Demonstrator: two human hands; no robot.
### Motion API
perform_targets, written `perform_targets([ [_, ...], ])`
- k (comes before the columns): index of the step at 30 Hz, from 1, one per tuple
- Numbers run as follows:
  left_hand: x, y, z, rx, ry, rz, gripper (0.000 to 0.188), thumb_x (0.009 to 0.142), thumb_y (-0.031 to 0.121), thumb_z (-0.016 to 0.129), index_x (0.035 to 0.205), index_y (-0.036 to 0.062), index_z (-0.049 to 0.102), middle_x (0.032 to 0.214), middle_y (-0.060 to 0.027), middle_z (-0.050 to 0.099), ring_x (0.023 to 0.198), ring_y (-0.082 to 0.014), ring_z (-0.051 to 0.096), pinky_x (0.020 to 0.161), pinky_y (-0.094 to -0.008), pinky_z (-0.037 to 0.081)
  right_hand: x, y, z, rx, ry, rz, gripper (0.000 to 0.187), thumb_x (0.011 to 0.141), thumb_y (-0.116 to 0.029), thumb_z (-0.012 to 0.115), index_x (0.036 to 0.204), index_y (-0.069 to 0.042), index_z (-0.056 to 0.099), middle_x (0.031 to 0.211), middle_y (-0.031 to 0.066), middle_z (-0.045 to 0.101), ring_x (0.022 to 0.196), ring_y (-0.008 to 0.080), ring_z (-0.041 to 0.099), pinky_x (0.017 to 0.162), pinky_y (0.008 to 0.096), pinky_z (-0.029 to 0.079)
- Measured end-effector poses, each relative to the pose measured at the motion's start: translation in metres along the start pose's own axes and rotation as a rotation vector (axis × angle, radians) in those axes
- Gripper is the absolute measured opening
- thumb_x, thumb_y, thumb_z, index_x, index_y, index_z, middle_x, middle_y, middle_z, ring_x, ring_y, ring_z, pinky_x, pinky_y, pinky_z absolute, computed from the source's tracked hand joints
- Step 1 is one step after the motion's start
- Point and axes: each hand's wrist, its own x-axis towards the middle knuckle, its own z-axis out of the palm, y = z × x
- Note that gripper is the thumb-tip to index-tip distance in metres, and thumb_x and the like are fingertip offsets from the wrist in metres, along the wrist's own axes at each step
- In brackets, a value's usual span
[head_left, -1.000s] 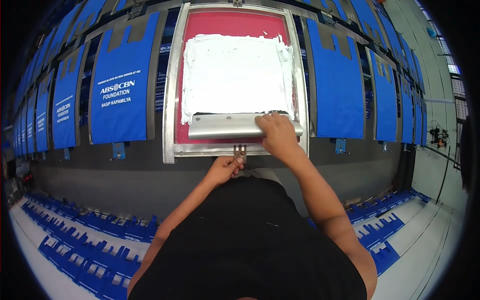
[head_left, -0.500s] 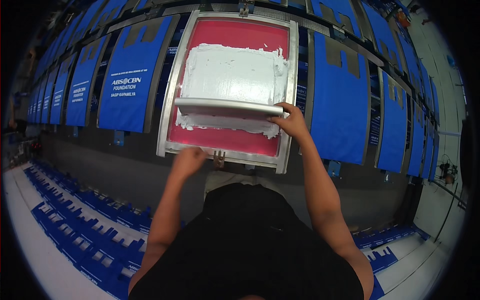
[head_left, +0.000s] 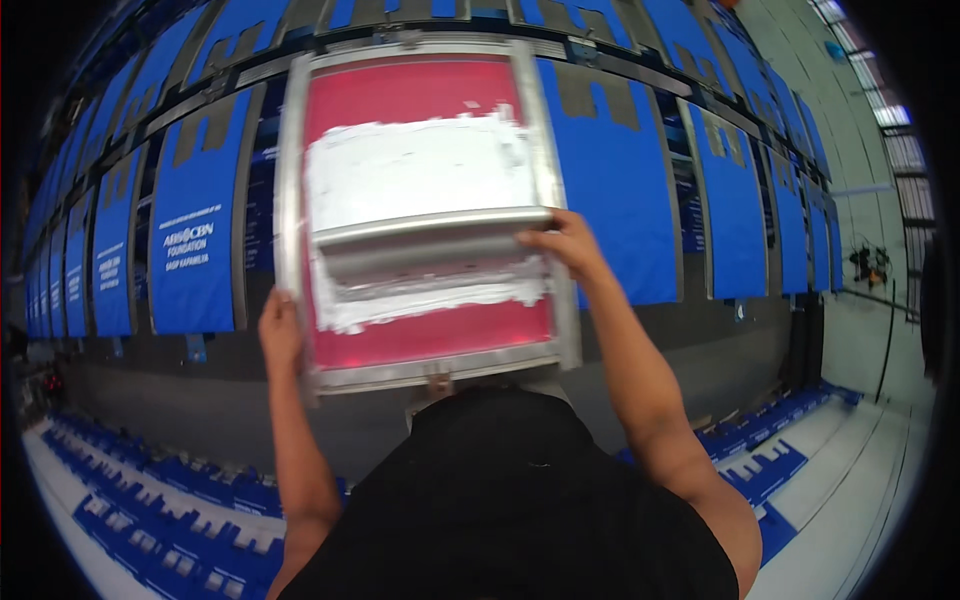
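Note:
A screen-printing frame (head_left: 545,150) with metal sides and pink mesh lies before me, white ink (head_left: 415,170) spread thickly over its middle. Across the ink rests a wide metal squeegee (head_left: 430,240), leaning in the lower half of the mesh. My right hand (head_left: 563,245) grips the squeegee's right end, thumb on the near side. At the frame's left side, near its lower corner, my left hand (head_left: 281,325) is closed on the metal edge; its fingertips are partly hidden.
Blue bag-shaped fabric pieces lie on boards in rows; a printed one (head_left: 195,220) is on the left, a plain one (head_left: 615,190) on the right. More blue pieces (head_left: 165,530) lie in rows behind me at lower left. A metal rail (head_left: 620,60) runs beyond the frame.
My left hand has moved left and outward onto the frame's side. The frame and squeegee now sit further left in view, while neighbouring boards show shifted leftward too. My right hand keeps its hold.

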Motion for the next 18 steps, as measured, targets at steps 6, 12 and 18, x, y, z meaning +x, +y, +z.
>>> perform_targets([
  [6, -0.065, 0.053, 0.176, -0.162, -0.135, 0.147, 0.041, 0.098, 0.025, 0.053, 0.129, -0.0028, 0.054, 0.120, -0.0215, 0.063, 0.111, -0.0232, 0.059, 0.096, -0.0338, 0.044, -0.064, 0.019, -0.185, 0.001, 0.172, 0.027, 0.040, 0.067, -0.008, 0.077, 0.105, 0.001, 0.067, 0.096, 0.0102, 0.069, 0.089, 0.0191, 0.065, 0.081, 0.0326, 0.050],
  [12, -0.119, 0.088, 0.293, -0.145, -0.118, 0.079, 0.041, 0.098, 0.024, 0.053, 0.128, -0.0042, 0.054, 0.117, -0.0185, 0.065, 0.108, -0.0198, 0.060, 0.093, -0.0304, 0.045, -0.068, 0.056, -0.315, 0.003, 0.185, 0.033, 0.041, 0.066, -0.009, 0.080, 0.105, -0.001, 0.067, 0.095, 0.0088, 0.068, 0.089, 0.0183, 0.063, 0.084, 0.0330, 0.048],
  [18, -0.141, 0.101, 0.326, -0.220, -0.117, 0.038, 0.043, 0.099, 0.026, 0.053, 0.129, -0.0045, 0.054, 0.112, -0.0144, 0.067, 0.101, -0.0147, 0.060, 0.088, -0.0283, 0.047, -0.051, 0.060, -0.355, -0.016, 0.108, 0.052, 0.040, 0.068, -0.011, 0.081, 0.104, 0.000, 0.068, 0.090, 0.0076, 0.068, 0.084, 0.0171, 0.063, 0.079, 0.0307, 0.049],
])
